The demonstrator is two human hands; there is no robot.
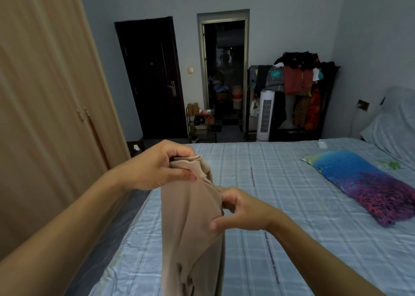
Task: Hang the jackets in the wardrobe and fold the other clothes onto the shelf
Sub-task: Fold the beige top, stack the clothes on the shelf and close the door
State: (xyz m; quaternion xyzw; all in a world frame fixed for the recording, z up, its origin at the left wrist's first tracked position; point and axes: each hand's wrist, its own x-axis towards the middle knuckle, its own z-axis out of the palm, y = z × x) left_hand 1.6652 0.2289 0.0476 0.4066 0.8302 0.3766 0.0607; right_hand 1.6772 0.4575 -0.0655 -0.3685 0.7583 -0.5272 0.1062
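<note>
**Inspector:** While the garment hangs free above the bed, record the holds. The left hand (157,167) pinches the top hem of the beige garment (190,224), thumb across the front and fingers curled behind. The right hand (238,208) sits lower on the garment's right edge, thumb pressed to the cloth and fingers curled into a fold of it.

**Assistant:** And where does the garment itself lie?

**Inspector:** Nowhere yet. It is in the air in front of the person, over the near-left part of the bed (280,206), and drops out of view at the bottom of the picture. The wardrobe (45,116) stands to the left with its doors closed; no shelf is visible.

**Assistant:** Is it a jacket?

**Inspector:** In my judgement no; it looks soft and thin, so it belongs to the folding lot. What kind of garment it is I cannot tell.

**Assistant:** Risks from here?

**Inspector:** Three, as I judge them. The cloth is bunched, so a fold made now would set crooked. The left pinch takes only the hem, and a tug from the right hand could pull it loose and drop that corner. Lastly, with both hands occupied and the doors closed, the folded piece may come undone while a door is opened.
</note>
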